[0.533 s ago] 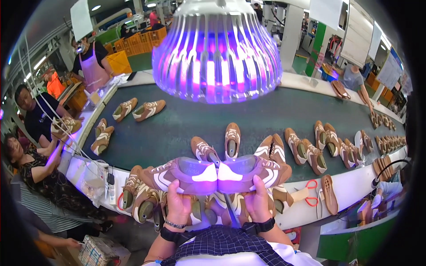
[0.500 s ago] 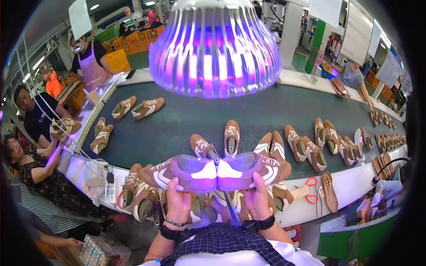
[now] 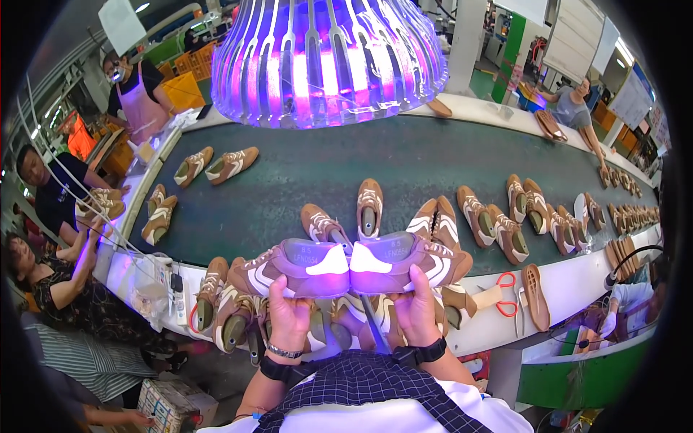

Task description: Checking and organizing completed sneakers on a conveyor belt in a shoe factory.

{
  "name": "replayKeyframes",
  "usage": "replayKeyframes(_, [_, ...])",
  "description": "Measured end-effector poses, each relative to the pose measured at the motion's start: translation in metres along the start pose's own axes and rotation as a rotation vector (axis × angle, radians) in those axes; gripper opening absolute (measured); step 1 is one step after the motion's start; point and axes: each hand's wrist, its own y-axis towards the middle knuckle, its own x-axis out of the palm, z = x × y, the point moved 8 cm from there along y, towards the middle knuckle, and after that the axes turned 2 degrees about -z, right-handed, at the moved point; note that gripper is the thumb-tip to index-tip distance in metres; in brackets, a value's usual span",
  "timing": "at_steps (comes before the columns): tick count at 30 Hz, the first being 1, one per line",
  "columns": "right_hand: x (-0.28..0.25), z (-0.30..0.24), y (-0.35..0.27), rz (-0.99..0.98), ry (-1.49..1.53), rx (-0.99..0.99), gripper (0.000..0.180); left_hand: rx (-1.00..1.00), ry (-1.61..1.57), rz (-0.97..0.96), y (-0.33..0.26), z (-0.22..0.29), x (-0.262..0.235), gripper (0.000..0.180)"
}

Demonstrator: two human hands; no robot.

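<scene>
Held pair: through the head camera I see the left-side shoe (image 3: 303, 270) and the right-side shoe (image 3: 397, 270) raised around the near edge of the belt (image 3: 289, 195), toes outward, heels touching as it appears.
Left hand (image 3: 290, 317): closed on the left-side shoe from below, thumb up along its near side; most fingers are hidden from me.
Right hand (image 3: 417, 314): closed likewise on the right-side shoe, thumb upright.
Heels, step in hand: I judge that the two backs are held level together for comparing, below the lamp (image 3: 328, 72).
Next move: in my opinion it calls for even support from both palms, so the heels do not slide or rub.
Uppers: brown and matt, probably suede-like, with smooth white curved stripes, white heel patches and laces.
Lamp body: a transparent, ribbed bell, glossy, glowing violet.
Belt surface: dark green, flat, with scuffs; loose shoes (image 3: 474, 215) rest there.
White ledge (image 3: 498, 335): red-handled scissors (image 3: 507, 296) lie beside a brown, sole-shaped piece (image 3: 535, 297).
</scene>
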Motion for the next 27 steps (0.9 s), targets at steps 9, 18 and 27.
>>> replayKeyframes(9, [-0.001,0.002,0.003,0.010,0.006,0.003,0.039,-0.003,0.006,-0.008,0.004,0.000,0.000,0.042])
replayKeyframes(18, [0.001,0.002,0.003,0.010,-0.010,0.001,0.039,0.002,0.016,-0.006,0.007,-0.001,-0.005,0.040])
replayKeyframes(27, [-0.007,-0.007,-0.004,-0.029,-0.056,-0.032,0.046,0.120,0.164,-0.071,-0.006,0.015,0.011,0.046])
